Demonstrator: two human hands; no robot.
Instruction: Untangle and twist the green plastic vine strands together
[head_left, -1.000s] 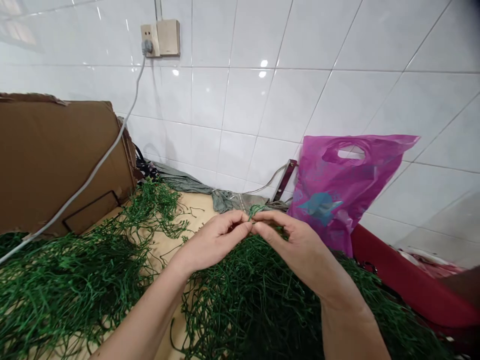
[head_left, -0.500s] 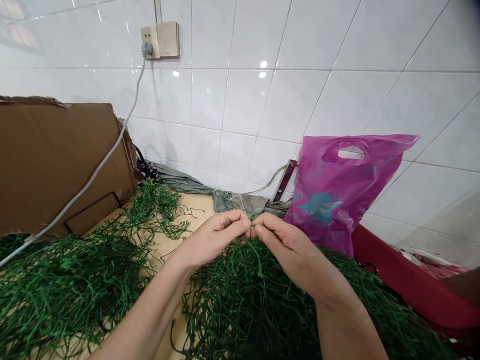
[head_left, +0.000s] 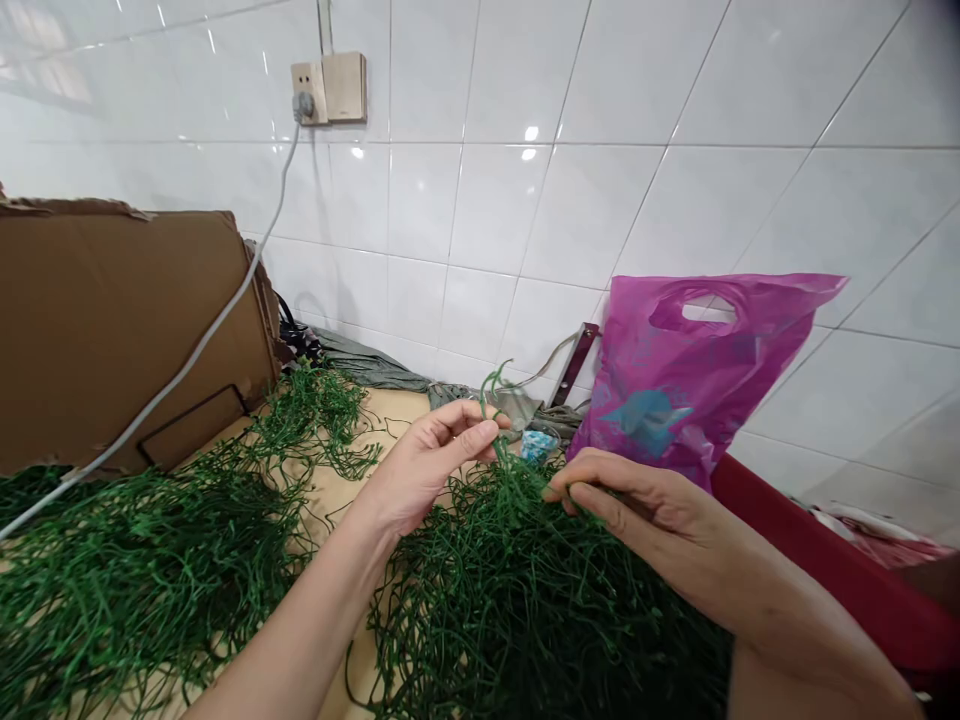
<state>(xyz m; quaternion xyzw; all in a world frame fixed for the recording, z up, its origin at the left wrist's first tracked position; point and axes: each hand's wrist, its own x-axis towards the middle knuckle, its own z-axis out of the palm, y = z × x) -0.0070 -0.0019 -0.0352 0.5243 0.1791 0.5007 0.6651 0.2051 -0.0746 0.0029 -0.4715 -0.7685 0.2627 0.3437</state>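
Note:
My left hand (head_left: 435, 455) is closed, thumb against fingers, on a thin green stem (head_left: 495, 385) whose curled end sticks up above the fingertips. To its right, my right hand (head_left: 637, 500) is closed in a pinch low over the heap. A bit of green shows by its fingertips, but whether it is held or part of the heap I cannot make out. Below both hands lies a tangled heap of green stems (head_left: 525, 590) with small branching tips, which look like plastic. A second pile of the same stems (head_left: 157, 570) spreads over the left side.
A cardboard box (head_left: 135, 330) stands at the left, with a grey cable (head_left: 217, 325) running past it to a wall socket (head_left: 309, 92). A purple plastic bag (head_left: 697, 370) leans on the tiled wall beside something red (head_left: 810, 570). A small blue-and-white packet (head_left: 538, 446) lies behind the heap.
My hands, fingertips together before, have come apart. The right hand has moved right and down; the left stays near its place, with the stem now rising above its fingers.

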